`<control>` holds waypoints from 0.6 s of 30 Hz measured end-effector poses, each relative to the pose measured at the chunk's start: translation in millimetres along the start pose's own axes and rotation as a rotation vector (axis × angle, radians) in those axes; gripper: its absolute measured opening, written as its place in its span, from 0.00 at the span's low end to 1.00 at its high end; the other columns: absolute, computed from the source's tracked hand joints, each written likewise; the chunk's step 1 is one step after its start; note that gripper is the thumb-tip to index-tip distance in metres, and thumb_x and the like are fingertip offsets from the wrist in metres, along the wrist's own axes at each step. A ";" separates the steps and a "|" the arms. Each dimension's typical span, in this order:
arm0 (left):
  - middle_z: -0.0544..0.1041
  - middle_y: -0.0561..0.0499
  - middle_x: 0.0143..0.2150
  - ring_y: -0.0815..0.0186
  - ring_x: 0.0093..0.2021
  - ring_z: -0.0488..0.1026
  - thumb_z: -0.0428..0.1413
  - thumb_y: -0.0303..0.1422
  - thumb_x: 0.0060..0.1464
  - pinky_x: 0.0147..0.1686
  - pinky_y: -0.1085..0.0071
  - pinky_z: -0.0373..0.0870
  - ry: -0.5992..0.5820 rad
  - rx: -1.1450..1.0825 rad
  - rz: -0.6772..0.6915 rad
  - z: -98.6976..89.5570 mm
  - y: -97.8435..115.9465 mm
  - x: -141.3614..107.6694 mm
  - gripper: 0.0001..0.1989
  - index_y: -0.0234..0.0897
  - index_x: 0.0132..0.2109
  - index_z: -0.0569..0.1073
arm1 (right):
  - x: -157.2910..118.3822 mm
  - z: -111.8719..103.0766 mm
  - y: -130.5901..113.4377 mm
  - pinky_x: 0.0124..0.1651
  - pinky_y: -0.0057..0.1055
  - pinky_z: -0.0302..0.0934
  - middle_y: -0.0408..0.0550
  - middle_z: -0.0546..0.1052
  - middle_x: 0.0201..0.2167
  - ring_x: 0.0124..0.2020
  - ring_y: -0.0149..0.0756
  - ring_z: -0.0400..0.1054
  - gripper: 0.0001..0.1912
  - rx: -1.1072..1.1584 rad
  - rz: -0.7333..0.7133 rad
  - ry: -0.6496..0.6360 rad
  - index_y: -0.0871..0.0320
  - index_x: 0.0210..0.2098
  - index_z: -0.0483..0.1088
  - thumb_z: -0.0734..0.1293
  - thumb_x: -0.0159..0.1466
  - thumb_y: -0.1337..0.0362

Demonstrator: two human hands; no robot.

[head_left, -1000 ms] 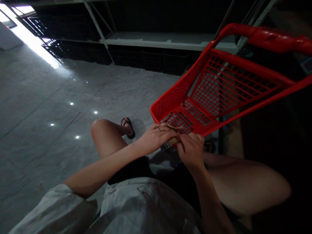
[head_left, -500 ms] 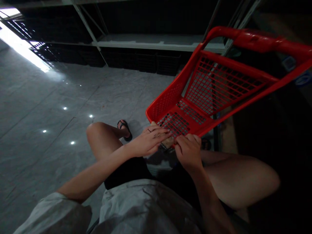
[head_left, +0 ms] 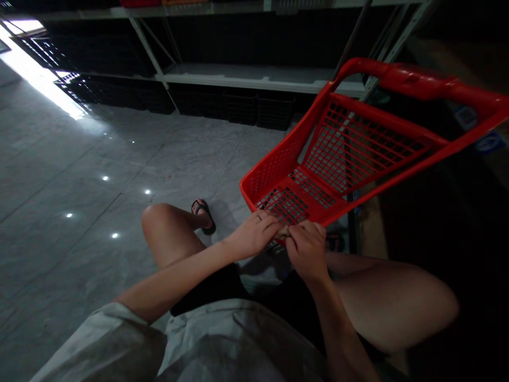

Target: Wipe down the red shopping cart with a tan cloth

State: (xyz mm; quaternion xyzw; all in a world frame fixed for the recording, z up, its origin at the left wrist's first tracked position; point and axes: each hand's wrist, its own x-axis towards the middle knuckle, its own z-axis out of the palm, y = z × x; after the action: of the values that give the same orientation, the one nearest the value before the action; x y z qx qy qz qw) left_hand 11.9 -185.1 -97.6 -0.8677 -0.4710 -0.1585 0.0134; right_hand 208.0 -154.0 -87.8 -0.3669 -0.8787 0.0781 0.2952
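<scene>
Head view, looking down over a seated person's lap. The left hand [head_left: 252, 236] reaches in from the left on a bare forearm, back of the hand up, a ring on one finger and the fingers curled inward. The right hand [head_left: 307, 249] rises from below, its knuckles toward the camera and its fingers bent over. The two hands are closed close together, pinching a small tan object [head_left: 283, 232] between them. The fingers hide most of it, so its shape and the way it points cannot be told. It lies at the low front edge of a red plastic mesh shopping basket [head_left: 342, 154], and the left hand's fingers overlap that edge. The basket is tilted, its long axis rising from the low corner by the hands up and to the right, toward a rounded red handle [head_left: 421, 82]. Below the hands are a bare left knee [head_left: 167, 228] and black shorts [head_left: 210, 286]. A black sandal [head_left: 203, 216] stands on the grey marbled floor [head_left: 79, 175]. Farther off, a white metal shelf [head_left: 254, 79] runs above rows of black crates [head_left: 234, 109].
</scene>
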 end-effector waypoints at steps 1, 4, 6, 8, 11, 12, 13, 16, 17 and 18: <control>0.79 0.43 0.51 0.60 0.52 0.73 0.48 0.30 0.70 0.59 0.61 0.67 0.004 0.026 0.041 -1.7 -7.4 -0.7 0.14 0.34 0.55 0.75 | -2.0 -2.3 1.8 0.46 0.38 0.51 0.43 0.75 0.24 0.35 0.38 0.64 0.12 0.007 -0.006 -0.010 0.53 0.26 0.65 0.61 0.64 0.74; 0.79 0.44 0.47 0.60 0.50 0.74 0.46 0.32 0.70 0.62 0.60 0.65 -0.025 0.109 0.098 -15.5 -58.0 1.7 0.14 0.34 0.50 0.76 | -5.3 -9.0 4.0 0.49 0.38 0.50 0.42 0.76 0.24 0.37 0.38 0.66 0.12 0.007 -0.024 -0.055 0.53 0.28 0.67 0.61 0.64 0.75; 0.79 0.44 0.44 0.59 0.49 0.74 0.44 0.33 0.71 0.61 0.60 0.66 -0.065 0.115 0.104 -26.5 -93.4 5.5 0.16 0.34 0.46 0.76 | -4.6 -11.6 2.5 0.50 0.39 0.48 0.42 0.78 0.27 0.40 0.40 0.66 0.11 -0.002 -0.039 -0.106 0.54 0.31 0.68 0.62 0.64 0.76; 0.79 0.44 0.42 0.59 0.48 0.74 0.43 0.33 0.71 0.60 0.59 0.67 -0.100 0.084 0.108 -34.4 -112.6 7.1 0.17 0.34 0.44 0.76 | -3.4 -12.6 0.4 0.51 0.40 0.46 0.42 0.81 0.31 0.44 0.40 0.66 0.11 -0.004 -0.063 -0.158 0.54 0.34 0.70 0.62 0.63 0.76; 0.78 0.43 0.44 0.59 0.49 0.73 0.42 0.34 0.70 0.60 0.59 0.67 -0.080 0.035 0.044 -36.4 -105.6 -0.9 0.17 0.35 0.45 0.76 | -6.1 -13.6 0.9 0.52 0.41 0.45 0.42 0.81 0.32 0.48 0.40 0.67 0.11 0.002 -0.096 -0.167 0.54 0.34 0.70 0.62 0.62 0.77; 0.78 0.43 0.45 0.59 0.49 0.73 0.42 0.34 0.70 0.60 0.58 0.67 -0.055 0.024 0.021 -34.8 -96.9 -6.4 0.17 0.35 0.46 0.75 | -8.8 -14.6 2.3 0.52 0.41 0.45 0.41 0.81 0.31 0.48 0.40 0.68 0.11 0.003 -0.107 -0.155 0.54 0.34 0.69 0.62 0.62 0.77; 0.78 0.42 0.46 0.59 0.50 0.73 0.42 0.34 0.70 0.60 0.58 0.67 -0.029 0.011 0.008 -33.0 -87.1 -12.7 0.17 0.34 0.47 0.75 | -12.3 -16.1 3.9 0.52 0.41 0.45 0.41 0.81 0.30 0.48 0.40 0.68 0.11 -0.001 -0.118 -0.145 0.54 0.33 0.69 0.62 0.62 0.77; 0.79 0.41 0.48 0.58 0.52 0.73 0.43 0.32 0.70 0.59 0.58 0.67 0.013 -0.033 0.029 -31.1 -62.3 -29.5 0.16 0.33 0.49 0.75 | -21.6 -22.7 4.6 0.50 0.41 0.48 0.42 0.80 0.29 0.43 0.40 0.70 0.10 -0.066 -0.156 -0.154 0.54 0.35 0.71 0.63 0.61 0.76; 0.79 0.42 0.47 0.58 0.52 0.74 0.44 0.32 0.70 0.59 0.58 0.68 -0.003 -0.052 0.061 -33.2 -57.7 -32.6 0.15 0.33 0.49 0.75 | -22.4 -24.5 2.0 0.48 0.42 0.49 0.44 0.81 0.29 0.40 0.41 0.71 0.10 -0.101 -0.158 -0.179 0.54 0.36 0.72 0.63 0.62 0.75; 0.80 0.43 0.47 0.59 0.51 0.74 0.45 0.31 0.69 0.58 0.59 0.69 -0.033 -0.069 0.104 -36.8 -55.5 -33.7 0.14 0.34 0.49 0.75 | -21.5 -25.4 -2.5 0.46 0.42 0.50 0.46 0.81 0.30 0.36 0.41 0.71 0.09 -0.129 -0.147 -0.208 0.55 0.36 0.72 0.63 0.63 0.74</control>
State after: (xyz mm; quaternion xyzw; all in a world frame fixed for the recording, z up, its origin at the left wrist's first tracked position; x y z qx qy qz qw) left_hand -60.4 -188.0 -79.4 -0.8935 -0.4196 -0.1594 -0.0159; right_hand 233.1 -172.7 -76.1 -0.3094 -0.9324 0.0374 0.1831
